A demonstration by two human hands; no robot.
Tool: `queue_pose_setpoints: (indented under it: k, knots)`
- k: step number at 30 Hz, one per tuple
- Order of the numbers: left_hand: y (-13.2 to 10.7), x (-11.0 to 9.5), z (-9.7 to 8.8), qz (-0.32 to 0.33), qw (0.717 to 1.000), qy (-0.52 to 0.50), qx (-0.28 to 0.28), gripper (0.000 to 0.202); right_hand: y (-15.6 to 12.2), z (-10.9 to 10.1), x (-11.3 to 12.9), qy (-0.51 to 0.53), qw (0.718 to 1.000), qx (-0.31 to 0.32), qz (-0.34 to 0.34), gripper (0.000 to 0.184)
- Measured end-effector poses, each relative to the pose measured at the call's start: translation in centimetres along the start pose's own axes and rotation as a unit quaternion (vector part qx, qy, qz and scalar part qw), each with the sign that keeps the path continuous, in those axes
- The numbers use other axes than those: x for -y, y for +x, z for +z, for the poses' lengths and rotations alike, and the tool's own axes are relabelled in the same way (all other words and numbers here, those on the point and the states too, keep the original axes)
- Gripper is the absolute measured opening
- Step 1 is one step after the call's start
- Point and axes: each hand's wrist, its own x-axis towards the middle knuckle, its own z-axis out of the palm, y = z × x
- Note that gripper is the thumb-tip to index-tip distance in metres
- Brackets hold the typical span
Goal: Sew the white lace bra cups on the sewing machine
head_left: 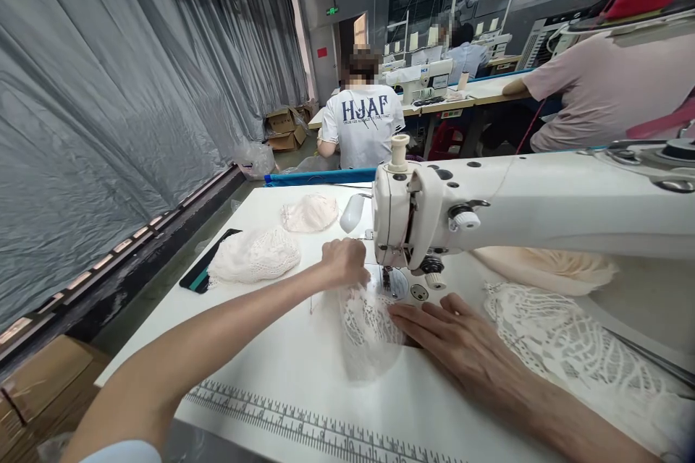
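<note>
A piece of white lace fabric (372, 325) lies in front of the needle of the white sewing machine (399, 217); its lower part is blurred. My left hand (346, 262) is closed in a pinch at the lace's far edge, left of the presser foot (386, 278). My right hand (445, 329) rests palm down with its fingers stretched out, the fingertips touching the right side of the lace. What lies beneath that palm is hidden. More white lace (575, 340) is spread on the table to the right of my right hand.
Left of the machine lie a lace bundle (255, 255) on a dark flat object and a pale fabric piece (310, 213). A printed ruler (304, 423) runs along the table's front. Dark tweezers-like metal (649, 354) lies at right. Co-workers sit ahead, one in a white shirt (363, 126).
</note>
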Motion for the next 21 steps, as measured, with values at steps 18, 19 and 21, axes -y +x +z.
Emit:
queue_pose_setpoints:
  k: [18,19,21]
  knots:
    - [-2.7,3.0,6.6,0.344,0.898,0.076,-0.264,0.034,0.1,0.7,-1.2,-0.018,0.999,0.004,0.033,0.040]
    - [-2.6,3.0,6.6,0.340,0.899,0.074,-0.264,0.035,0.1,0.7,-1.2,-0.023,0.999,0.006,0.034,0.040]
    - [-2.5,3.0,6.5,0.335,0.902,0.075,-0.261,0.036,0.1,0.8,-1.3,-0.029,0.999,0.010,0.037,0.039]
